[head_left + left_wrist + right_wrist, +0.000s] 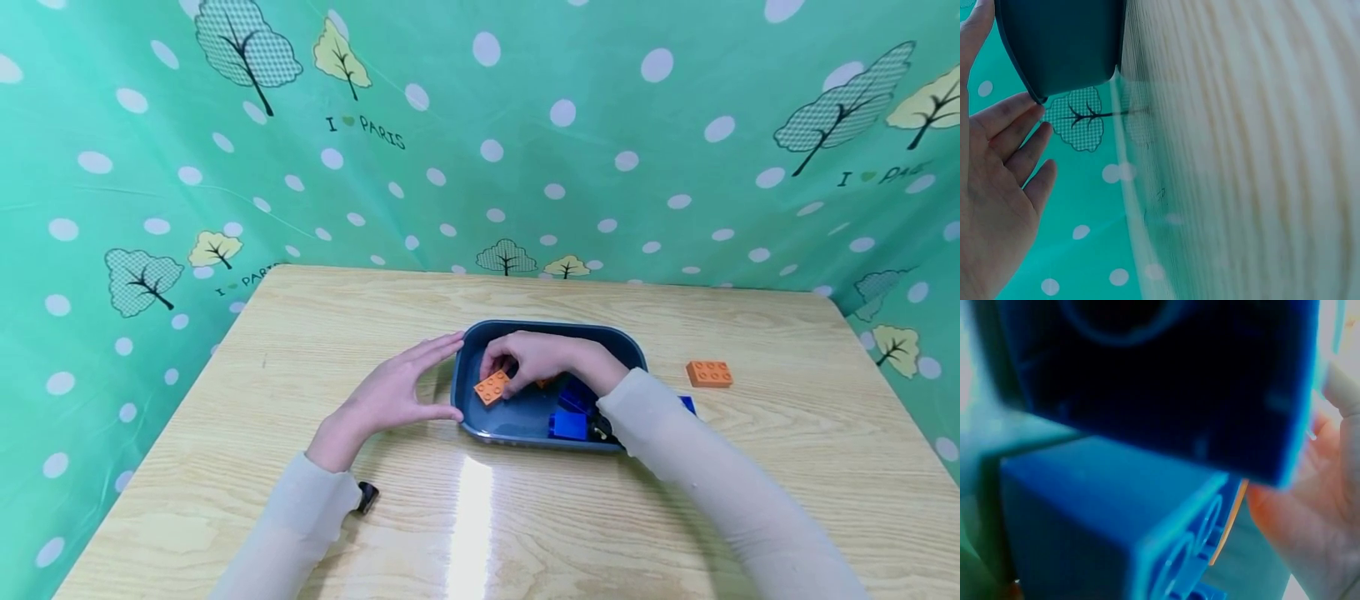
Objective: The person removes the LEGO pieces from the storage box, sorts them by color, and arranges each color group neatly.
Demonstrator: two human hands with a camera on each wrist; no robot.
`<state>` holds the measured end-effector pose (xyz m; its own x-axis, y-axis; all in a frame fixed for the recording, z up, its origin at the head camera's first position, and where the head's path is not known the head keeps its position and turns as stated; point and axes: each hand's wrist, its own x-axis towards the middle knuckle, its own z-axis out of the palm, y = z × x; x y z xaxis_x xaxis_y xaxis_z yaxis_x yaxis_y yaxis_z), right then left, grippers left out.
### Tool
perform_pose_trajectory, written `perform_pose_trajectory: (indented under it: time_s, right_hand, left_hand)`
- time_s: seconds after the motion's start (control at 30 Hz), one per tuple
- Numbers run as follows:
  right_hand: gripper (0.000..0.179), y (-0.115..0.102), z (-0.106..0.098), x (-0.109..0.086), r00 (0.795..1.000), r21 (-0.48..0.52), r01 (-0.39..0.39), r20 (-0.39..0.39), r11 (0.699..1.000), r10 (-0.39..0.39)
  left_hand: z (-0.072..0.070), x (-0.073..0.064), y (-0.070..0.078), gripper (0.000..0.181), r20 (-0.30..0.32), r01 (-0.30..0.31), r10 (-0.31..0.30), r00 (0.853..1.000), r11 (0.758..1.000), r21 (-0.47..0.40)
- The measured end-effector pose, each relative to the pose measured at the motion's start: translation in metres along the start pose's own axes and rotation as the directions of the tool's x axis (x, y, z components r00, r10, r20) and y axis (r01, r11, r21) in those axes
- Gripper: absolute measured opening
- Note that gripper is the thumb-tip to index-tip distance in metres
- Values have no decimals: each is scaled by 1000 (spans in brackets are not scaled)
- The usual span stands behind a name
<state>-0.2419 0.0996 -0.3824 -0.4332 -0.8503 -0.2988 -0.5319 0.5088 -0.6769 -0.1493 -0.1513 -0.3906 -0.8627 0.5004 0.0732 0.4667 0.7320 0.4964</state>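
A dark blue-grey plastic bin (pixel 517 423) stands on the table. Inside it, toward the left end, my right hand (pixel 534 354) pinches an orange toy brick (pixel 492 388) with studs on top. My left hand (pixel 386 396) touches the bin's left rim with thumb and fingers spread and fairly straight; the left wrist view shows its fingertips against the bin's wall (pixel 1063 44). Blue bricks (pixel 570 425) lie at the bin's right side, partly under my right forearm. Up close in the right wrist view are a hollow blue brick (pixel 1147 406) and another blue brick (pixel 1072 512).
To the right of the bin, an orange brick (pixel 708 374) lies on the wooden table (pixel 300 333). A blue brick (pixel 687 405) shows partly behind the right sleeve. Another orange piece (pixel 545 382) is mostly hidden behind my right hand. A green patterned cloth (pixel 525 167) hangs behind.
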Motion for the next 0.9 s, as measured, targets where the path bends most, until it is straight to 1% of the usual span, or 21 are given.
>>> perform_pose_trajectory:
  time_s: [0.1, 0.2, 0.33, 0.43, 0.5, 0.63, 0.83, 0.9]
  right_hand:
    - [29, 1, -2, -4, 1000, -5, -2, -15, 1000, 2]
    - [29, 2, -4, -9, 1000, 10, -2, -29, 1000, 3]
    - [29, 4, -8, -20, 999, 73, 3, -46, 997, 1]
    - [30, 3, -13, -29, 998, 122, 26, -66, 992, -18]
    - [30, 0, -17, -36, 996, 138, 38, -84, 990, -27]
    - [30, -5, -25, -51, 991, 128, 54, -131, 990, -37]
    - [32, -12, -40, -69, 976, 121, 113, -198, 986, -88]
    - [32, -13, -45, -77, 973, 124, 114, -217, 986, -86]
  left_hand:
    - [1, 1, 1, 96, 3, -5, 5, 1000, 1000, 5]
    - [3, 2, 2, 96, 9, -6, 6, 1000, 1000, 10]
    - [4, 3, 2, 96, 14, -3, 3, 1000, 1000, 4]
    - [5, 4, 2, 96, 16, 1, -1, 1000, 1000, 1]
    - [5, 4, 2, 97, 18, 3, -3, 1000, 1000, 1]
    - [4, 4, 2, 97, 25, -1, 2, 1000, 1000, -4]
    - [1, 0, 3, 97, 21, 19, -19, 1000, 1000, -3]
    - [0, 0, 3, 97, 19, 17, -17, 1000, 1000, 3]
